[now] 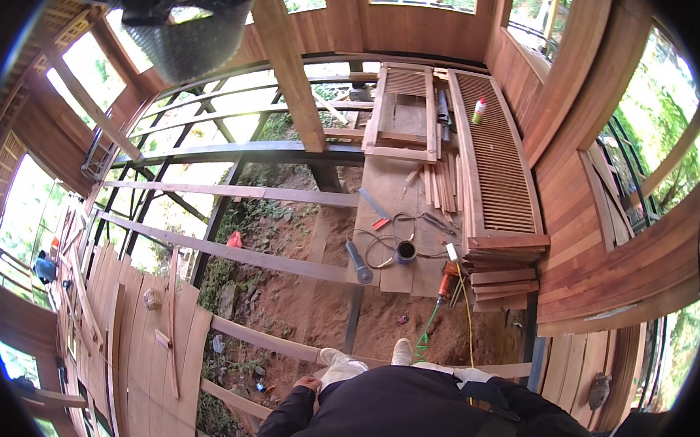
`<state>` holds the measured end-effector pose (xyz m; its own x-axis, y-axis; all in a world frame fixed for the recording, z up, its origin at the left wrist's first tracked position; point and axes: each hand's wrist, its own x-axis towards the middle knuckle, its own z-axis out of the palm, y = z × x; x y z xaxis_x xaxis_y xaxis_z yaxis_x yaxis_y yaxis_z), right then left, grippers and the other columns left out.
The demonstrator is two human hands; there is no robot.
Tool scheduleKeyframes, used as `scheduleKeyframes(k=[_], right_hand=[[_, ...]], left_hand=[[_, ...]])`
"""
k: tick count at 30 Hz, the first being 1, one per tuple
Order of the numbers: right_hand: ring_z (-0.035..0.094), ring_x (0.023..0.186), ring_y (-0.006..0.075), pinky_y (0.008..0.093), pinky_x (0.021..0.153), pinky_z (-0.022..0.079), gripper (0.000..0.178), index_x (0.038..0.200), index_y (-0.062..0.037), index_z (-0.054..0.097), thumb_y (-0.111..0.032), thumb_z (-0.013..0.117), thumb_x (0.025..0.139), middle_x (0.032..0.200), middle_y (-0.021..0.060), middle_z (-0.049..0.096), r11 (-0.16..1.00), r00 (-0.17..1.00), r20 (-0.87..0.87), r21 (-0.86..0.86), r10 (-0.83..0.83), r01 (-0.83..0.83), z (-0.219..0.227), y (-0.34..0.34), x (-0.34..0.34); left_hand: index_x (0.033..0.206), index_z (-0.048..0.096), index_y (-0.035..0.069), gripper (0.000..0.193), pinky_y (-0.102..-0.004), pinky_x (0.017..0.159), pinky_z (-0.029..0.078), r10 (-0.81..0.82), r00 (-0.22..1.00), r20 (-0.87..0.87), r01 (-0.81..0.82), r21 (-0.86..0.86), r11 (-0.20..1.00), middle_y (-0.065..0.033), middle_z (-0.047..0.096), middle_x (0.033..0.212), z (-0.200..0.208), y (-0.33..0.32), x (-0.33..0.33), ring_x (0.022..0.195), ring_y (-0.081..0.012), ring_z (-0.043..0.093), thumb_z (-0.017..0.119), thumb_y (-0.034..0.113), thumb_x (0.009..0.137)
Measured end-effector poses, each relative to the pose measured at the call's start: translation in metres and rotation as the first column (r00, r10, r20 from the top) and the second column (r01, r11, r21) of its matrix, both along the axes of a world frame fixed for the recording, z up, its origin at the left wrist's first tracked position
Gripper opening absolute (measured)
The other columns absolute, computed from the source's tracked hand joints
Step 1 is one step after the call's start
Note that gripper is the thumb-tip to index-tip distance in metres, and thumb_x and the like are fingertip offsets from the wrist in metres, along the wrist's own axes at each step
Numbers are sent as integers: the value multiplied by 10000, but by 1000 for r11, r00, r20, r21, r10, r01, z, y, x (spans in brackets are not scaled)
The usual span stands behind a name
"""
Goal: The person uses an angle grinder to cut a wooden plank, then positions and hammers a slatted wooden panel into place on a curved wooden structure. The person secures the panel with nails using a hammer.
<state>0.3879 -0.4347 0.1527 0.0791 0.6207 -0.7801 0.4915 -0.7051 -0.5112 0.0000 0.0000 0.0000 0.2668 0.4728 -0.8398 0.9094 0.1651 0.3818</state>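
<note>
My left hand [308, 383] rests on my left leg at the lower middle, small in view, its fingers laid over the pale trousers with nothing seen in them. At the end of my right sleeve is a pale shape beside my right leg; I cannot make out the fingers or anything held. Ahead of my shoes [402, 353] lies an orange power tool [447, 284] with a green coiled hose [423, 343]. A grey angle grinder [357, 263], a dark round can [405, 251] and a handsaw with a red handle [380, 223] lie on a plywood sheet [396, 279].
Open joists [237, 252] span bare soil and stones below me. A yellow cord [467, 312] runs toward my right side. Slatted wooden panels [492, 155] lie stacked at the right, a red-and-green bottle [479, 110] on top. Loose planks [143, 310] cover the left. A wooden post [291, 65] rises ahead.
</note>
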Motion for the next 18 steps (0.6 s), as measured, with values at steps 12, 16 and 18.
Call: scheduleKeyframes(k=[12, 16, 18], right_hand=[[716, 923, 397, 482, 805, 549, 391, 881, -81, 734, -469, 689, 865, 917, 214, 733, 905, 843, 330, 178, -425, 387, 18, 245, -43], [725, 835, 339, 421, 759, 560, 253, 903, -85, 745, -328, 738, 833, 867, 164, 741, 811, 817, 22, 142, -576, 567, -3, 274, -28], [727, 821, 335, 415, 744, 561, 215, 941, -104, 759, -295, 717, 852, 892, 158, 753, 792, 819, -103, 210, -565, 573, -27, 271, -21]], left_hand=[[1044, 748, -6, 275, -280, 730, 572, 273, 959, 74, -266, -96, 959, -54, 749, 877, 12, 113, -113, 752, -127, 695, 738, 239, 920], [1043, 762, -2, 306, -292, 751, 571, 245, 969, 35, -233, -206, 951, -58, 754, 879, 22, 165, -142, 775, -144, 702, 737, 276, 920], [1052, 770, 7, 321, -306, 779, 571, 150, 988, 22, -144, -176, 974, -63, 763, 898, 0, 186, -150, 800, -157, 710, 734, 298, 923]])
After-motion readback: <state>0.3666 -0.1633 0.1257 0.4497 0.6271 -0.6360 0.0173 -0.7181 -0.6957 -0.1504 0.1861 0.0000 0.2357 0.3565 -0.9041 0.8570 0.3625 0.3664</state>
